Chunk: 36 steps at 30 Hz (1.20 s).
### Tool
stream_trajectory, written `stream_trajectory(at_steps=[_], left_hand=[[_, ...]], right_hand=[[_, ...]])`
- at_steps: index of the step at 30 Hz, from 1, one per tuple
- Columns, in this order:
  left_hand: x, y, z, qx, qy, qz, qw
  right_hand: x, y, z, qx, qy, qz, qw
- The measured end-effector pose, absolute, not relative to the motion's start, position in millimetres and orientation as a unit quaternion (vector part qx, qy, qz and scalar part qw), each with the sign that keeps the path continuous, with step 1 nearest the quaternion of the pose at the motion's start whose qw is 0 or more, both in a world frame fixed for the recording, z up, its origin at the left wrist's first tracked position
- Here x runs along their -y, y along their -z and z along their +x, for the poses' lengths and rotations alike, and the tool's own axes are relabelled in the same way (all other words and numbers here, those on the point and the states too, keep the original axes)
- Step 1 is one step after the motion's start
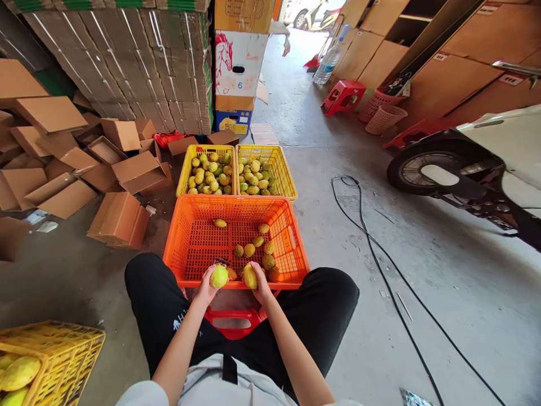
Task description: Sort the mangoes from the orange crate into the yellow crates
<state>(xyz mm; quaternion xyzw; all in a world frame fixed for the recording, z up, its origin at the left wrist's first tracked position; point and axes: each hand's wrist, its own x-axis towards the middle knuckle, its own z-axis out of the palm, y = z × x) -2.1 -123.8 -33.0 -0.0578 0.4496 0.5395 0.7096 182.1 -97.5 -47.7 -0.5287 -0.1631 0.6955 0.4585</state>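
Note:
My left hand is closed around a green-yellow fruit, lemon- or small-melon-like. A yellower, longer fruit is gripped in my right hand. Both hands are above the near rim of an orange plastic crate between my knees. Several yellow-brown fruits lie in that crate, mostly on its right side, with a single fruit towards the back left. Behind it stand two yellow crates, the left one and the right one, both holding many yellow-green fruits.
Another yellow crate of larger-looking yellow fruit stands at lower left. Loose cardboard boxes are heaped on the left, below stacked flat cardboard. A black cable crosses the floor near a parked motorbike. A red stool is farther back.

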Motion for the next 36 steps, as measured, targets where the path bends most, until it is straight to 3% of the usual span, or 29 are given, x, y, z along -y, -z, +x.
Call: stream_trajectory(at_steps=[17, 30, 36], left_hand=[[121, 30, -4, -0.464, -0.576, -0.133, 0.66], [121, 37, -1, -0.459, -0.595, -0.132, 0.647], [118, 33, -4, -0.471, -0.573, -0.157, 0.653]], right_hand=[[95, 58, 181, 0.106, -0.749, -0.497, 0.425], [99, 48, 181, 0.126, -0.702, -0.526, 0.462], [96, 52, 182, 0.068, -0.748, -0.495, 0.437]])
